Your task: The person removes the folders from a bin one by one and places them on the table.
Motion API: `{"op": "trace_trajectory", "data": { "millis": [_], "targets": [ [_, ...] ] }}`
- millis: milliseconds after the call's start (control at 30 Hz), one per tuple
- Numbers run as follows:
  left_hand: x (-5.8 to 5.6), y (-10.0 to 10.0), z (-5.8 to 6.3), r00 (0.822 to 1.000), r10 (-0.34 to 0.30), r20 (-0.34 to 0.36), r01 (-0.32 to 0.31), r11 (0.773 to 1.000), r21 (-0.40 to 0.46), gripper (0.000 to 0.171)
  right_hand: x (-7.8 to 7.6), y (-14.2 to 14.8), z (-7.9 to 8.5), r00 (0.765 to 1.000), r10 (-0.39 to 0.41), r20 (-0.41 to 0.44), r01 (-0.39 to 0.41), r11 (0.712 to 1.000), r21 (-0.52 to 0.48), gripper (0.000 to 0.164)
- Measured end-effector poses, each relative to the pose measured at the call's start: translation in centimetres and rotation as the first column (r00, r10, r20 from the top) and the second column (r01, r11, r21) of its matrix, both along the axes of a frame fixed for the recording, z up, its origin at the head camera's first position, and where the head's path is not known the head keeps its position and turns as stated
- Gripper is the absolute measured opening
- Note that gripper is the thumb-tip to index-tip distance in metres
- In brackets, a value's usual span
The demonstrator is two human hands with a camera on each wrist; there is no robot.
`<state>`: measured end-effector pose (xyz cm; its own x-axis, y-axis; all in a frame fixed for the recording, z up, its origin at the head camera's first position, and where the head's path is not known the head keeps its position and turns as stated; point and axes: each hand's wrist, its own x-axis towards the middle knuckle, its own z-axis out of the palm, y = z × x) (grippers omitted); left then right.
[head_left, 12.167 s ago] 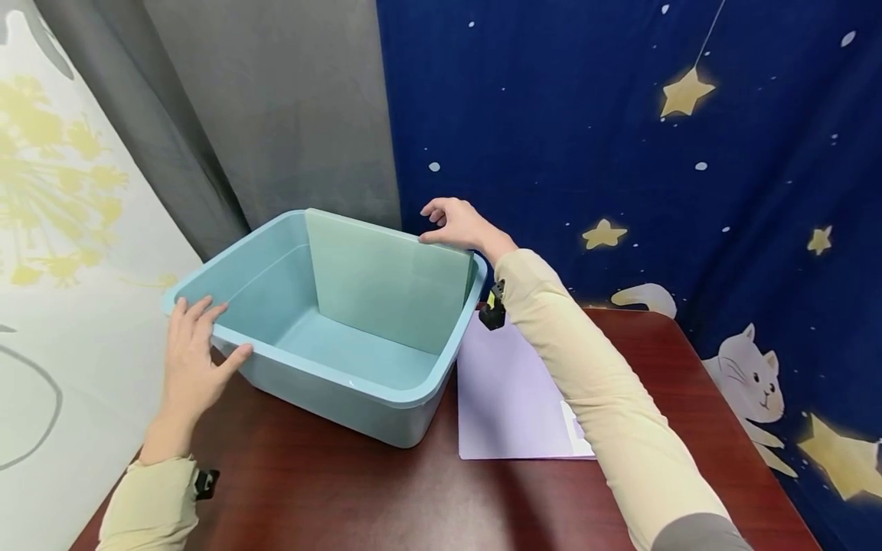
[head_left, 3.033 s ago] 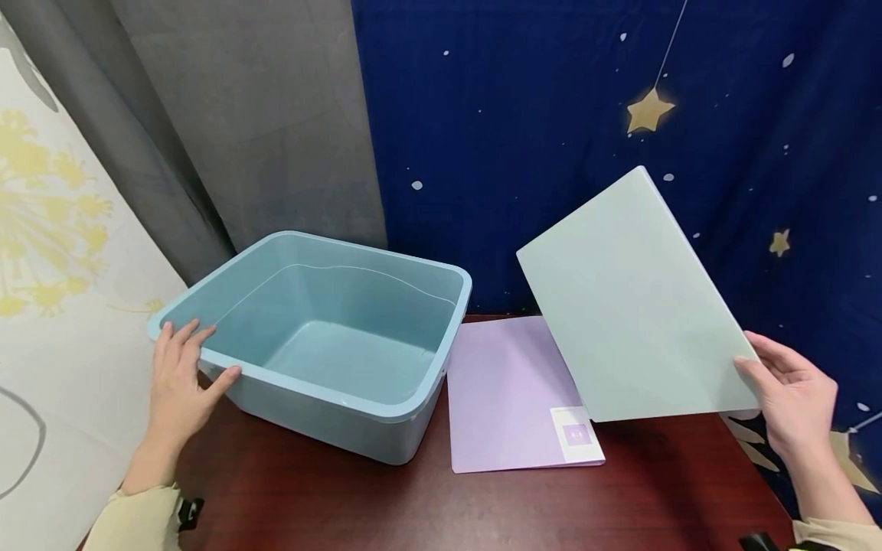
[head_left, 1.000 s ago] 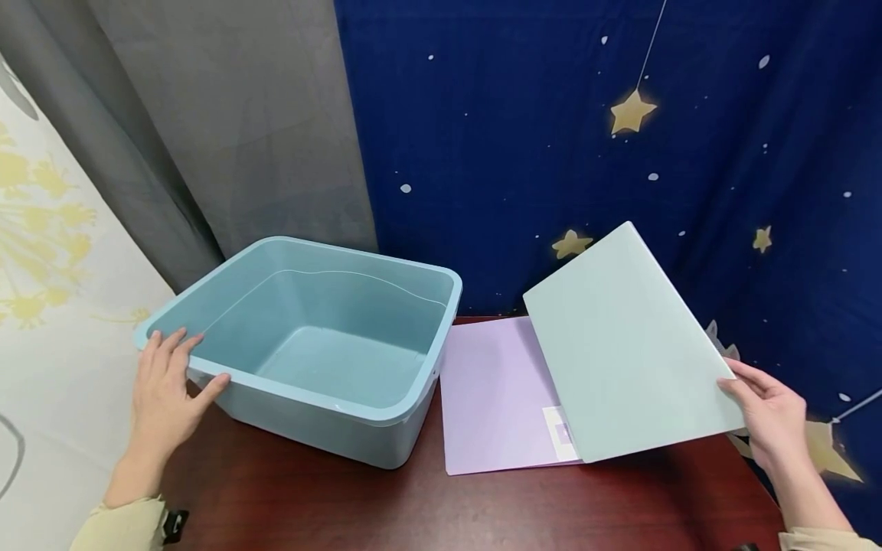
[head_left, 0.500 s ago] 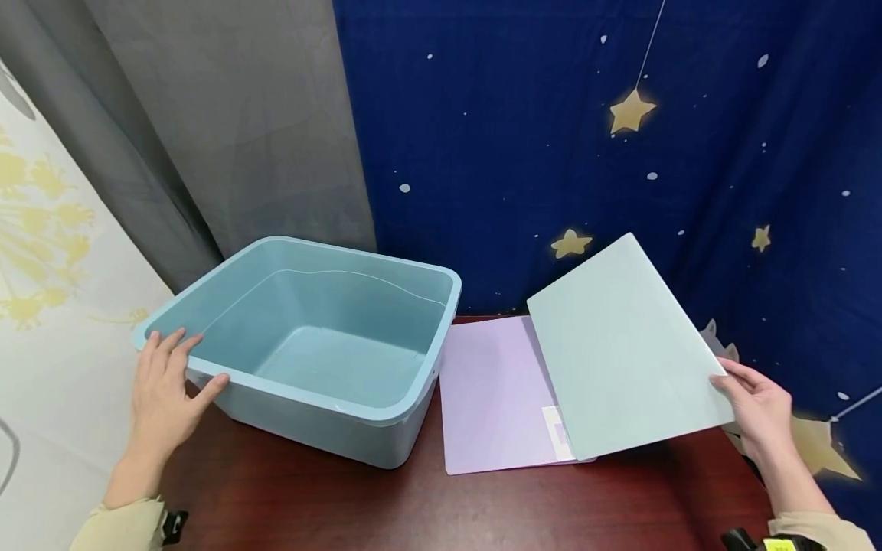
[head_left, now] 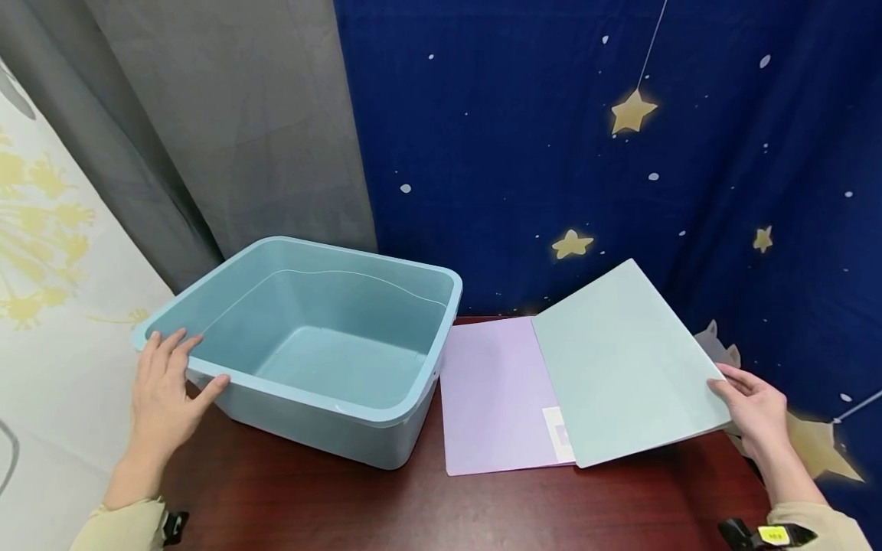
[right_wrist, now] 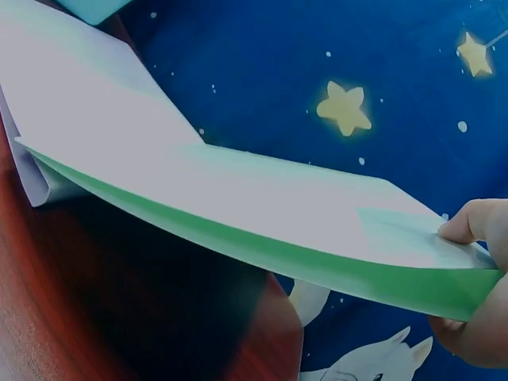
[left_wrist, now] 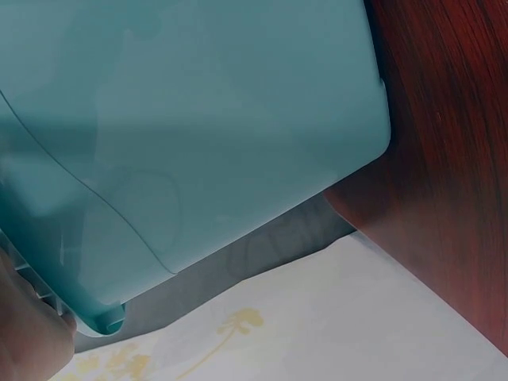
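Note:
At left in the head view, my left hand (head_left: 161, 398) holds the front-left corner rim of a light-blue plastic basin (head_left: 324, 402), fingers over the rim and thumb outside. The left wrist view shows the basin's wall (left_wrist: 198, 143) with part of the hand (left_wrist: 32, 325). A pale-green folder (head_left: 630, 367) is pinched at its right edge by my right hand (head_left: 758, 405), thumb on top. It slopes, its left edge over a purple folder (head_left: 492, 398) with a white label. The right wrist view shows the green folder's edge (right_wrist: 302, 262) raised off the table at the right.
The reddish-brown wooden table (head_left: 482, 505) carries the basin and purple folder. Behind hang a grey curtain (head_left: 248, 122) and a dark-blue curtain (head_left: 496, 138) with stars. A white patterned cloth (head_left: 62, 321) is at left. The table's right edge is under the right hand.
The green folder, inside the basin 12 seconds ago, has come out to the right and sunk lower over the purple folder. The left hand stays on the basin's rim.

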<state>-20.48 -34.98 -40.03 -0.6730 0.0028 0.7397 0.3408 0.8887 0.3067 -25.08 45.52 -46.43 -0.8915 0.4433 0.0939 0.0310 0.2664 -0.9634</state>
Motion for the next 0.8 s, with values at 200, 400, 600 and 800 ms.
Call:
{"op": "trace_trajectory", "data": {
  "millis": [200, 400, 600, 800],
  "targets": [
    [0.1, 0.1, 0.0, 1.0, -0.004, -0.002, 0.004, 1.0, 0.005, 0.078, 0.2, -0.2, 0.0, 0.999, -0.039, 0.012, 0.039, 0.999, 0.024, 0.025],
    [0.1, 0.1, 0.0, 1.0, -0.005, -0.002, 0.005, 1.0, 0.005, 0.077, -1.7, 3.6, -3.9, 0.999, -0.045, 0.013, 0.043, 0.991, 0.126, 0.037],
    [0.0, 0.1, 0.0, 1.0, -0.008, -0.01, 0.009, 1.0, 0.004, 0.078, -2.8, 5.7, -6.1, 0.997, -0.078, 0.018, 0.074, 0.983, 0.167, 0.048],
    [0.0, 0.0, 0.0, 1.0, -0.007, 0.001, 0.007, 1.0, -0.001, 0.078, -3.0, 5.8, -6.8, 0.993, -0.114, 0.026, 0.106, 0.973, 0.203, 0.05]
  ]
}}
